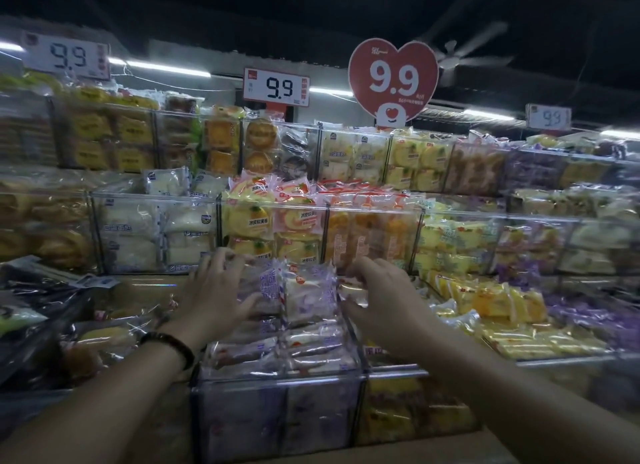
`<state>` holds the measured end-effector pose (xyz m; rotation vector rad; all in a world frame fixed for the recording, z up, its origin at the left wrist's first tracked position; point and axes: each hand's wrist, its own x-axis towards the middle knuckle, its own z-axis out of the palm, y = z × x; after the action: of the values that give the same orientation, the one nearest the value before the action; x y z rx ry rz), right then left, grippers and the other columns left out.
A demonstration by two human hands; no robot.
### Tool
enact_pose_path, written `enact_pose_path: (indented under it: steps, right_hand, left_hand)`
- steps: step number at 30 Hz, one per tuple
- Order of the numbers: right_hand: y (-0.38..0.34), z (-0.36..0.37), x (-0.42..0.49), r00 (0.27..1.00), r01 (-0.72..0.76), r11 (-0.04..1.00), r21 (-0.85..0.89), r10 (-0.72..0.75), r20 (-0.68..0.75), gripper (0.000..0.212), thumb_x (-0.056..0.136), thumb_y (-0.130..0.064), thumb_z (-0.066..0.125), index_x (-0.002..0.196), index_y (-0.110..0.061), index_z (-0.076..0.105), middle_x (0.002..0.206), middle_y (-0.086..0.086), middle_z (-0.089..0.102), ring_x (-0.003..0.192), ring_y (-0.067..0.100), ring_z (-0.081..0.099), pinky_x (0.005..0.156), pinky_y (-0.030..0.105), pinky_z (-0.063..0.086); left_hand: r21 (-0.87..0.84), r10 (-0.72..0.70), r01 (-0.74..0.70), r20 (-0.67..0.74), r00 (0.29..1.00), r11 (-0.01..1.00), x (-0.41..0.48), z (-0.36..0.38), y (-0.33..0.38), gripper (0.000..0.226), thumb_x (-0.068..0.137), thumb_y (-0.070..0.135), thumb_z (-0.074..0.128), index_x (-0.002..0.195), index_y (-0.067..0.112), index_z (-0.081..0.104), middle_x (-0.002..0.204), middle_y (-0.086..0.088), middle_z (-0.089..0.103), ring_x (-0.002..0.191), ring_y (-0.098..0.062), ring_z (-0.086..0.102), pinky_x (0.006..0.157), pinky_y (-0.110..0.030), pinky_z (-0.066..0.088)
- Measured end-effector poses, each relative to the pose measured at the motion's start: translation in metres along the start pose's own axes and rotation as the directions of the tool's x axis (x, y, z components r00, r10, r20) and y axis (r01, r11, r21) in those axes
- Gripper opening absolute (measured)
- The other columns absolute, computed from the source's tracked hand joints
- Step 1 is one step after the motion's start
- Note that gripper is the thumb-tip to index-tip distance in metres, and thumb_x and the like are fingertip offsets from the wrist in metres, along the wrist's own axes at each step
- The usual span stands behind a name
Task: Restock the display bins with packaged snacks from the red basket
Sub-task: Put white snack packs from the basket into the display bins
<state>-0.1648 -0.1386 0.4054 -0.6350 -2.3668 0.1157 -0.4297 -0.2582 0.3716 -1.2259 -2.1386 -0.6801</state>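
Head view: my left hand [221, 290] is spread wide, its fingers bent over the top of the purple packs [308, 290] and its thumb pressed against their front. My right hand [381, 300] is more curled, its fingertips hooked on the top edge of the same bunch and its thumb against their right side, so both hands grip the packs between them. A dark bead bracelet [169, 347] sits on the left wrist.

The packs stand upright at the back of the clear front bin [277, 387], above flat rows of the same purple packs that fill it almost to the rim. Just left of that bin a bay holds only a few loose packs, leaving room. Touching its right wall is a bin of yellow packs [415, 411]. Behind it, a higher bin holds yellow and pink roll cakes [273, 228].
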Motion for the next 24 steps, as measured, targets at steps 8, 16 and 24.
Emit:
enact_pose_path:
  steps: [8, 16, 24]
  right_hand:
    - [0.030, -0.029, -0.085, 0.978, -0.207, 0.940, 0.270, 0.202, 0.047, 0.017, 0.093, -0.033, 0.072, 0.109, -0.031, 0.065, 0.093, -0.008, 0.069, 0.078, 0.009, 0.070, 0.064, 0.033, 0.064]
    - [0.100, -0.013, -0.195, 0.941, -0.323, 0.895, 0.308, 0.271, 0.200, 0.009, 0.090, -0.042, 0.073, 0.095, -0.040, 0.066, 0.085, -0.014, 0.073, 0.078, -0.003, 0.069, 0.062, 0.021, 0.057]
    - [0.223, 0.034, -0.305, 0.678, -0.638, 0.768, 0.057, 0.525, 0.515, 0.003, 0.094, -0.036, 0.071, 0.094, -0.033, 0.070, 0.093, -0.006, 0.072, 0.080, 0.010, 0.068, 0.065, 0.027, 0.053]
  left_hand:
    - [-0.512, 0.369, -0.198, 0.258, 0.893, 0.836, -0.079, -0.037, 0.128, 0.016, 0.094, 0.040, 0.075, 0.108, 0.035, 0.068, 0.099, 0.017, 0.066, 0.085, 0.004, 0.064, 0.071, -0.019, 0.055]
    - [-0.611, 0.542, -0.099, 0.603, 0.586, 0.786, -0.157, 0.017, 0.233, 0.040, 0.091, 0.056, 0.071, 0.125, 0.039, 0.061, 0.111, 0.016, 0.069, 0.096, 0.002, 0.067, 0.083, -0.029, 0.060]
    - [-0.539, 0.531, -0.044, 0.807, 0.259, 0.841, -0.219, 0.142, 0.311, 0.039, 0.099, 0.052, 0.065, 0.127, 0.026, 0.067, 0.108, 0.009, 0.068, 0.092, -0.010, 0.066, 0.080, -0.029, 0.057]
